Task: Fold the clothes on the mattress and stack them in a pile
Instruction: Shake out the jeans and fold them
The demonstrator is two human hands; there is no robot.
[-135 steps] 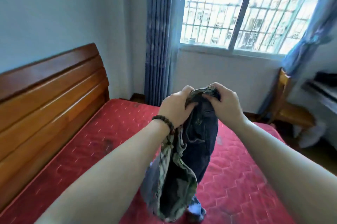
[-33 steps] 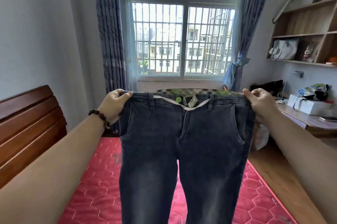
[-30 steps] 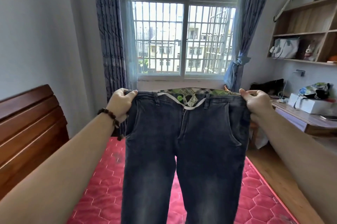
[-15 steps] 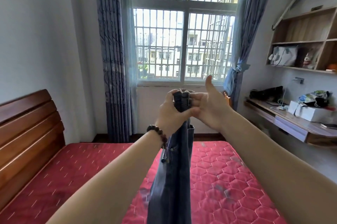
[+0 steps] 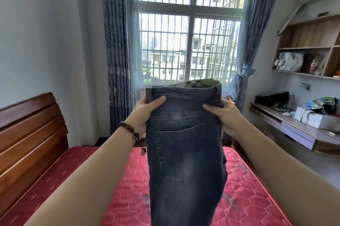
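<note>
Holding jeans (image 5: 185,144) upright above the mattress (image 5: 128,189), we pinch the waistband edges with left hand (image 5: 145,113) and right hand (image 5: 223,115), halves together, probably to align the legs before laying them down.

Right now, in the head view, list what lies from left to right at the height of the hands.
Wooden headboard → beaded bracelet → left hand → dark blue jeans → right hand → wooden desk → white box.
</note>
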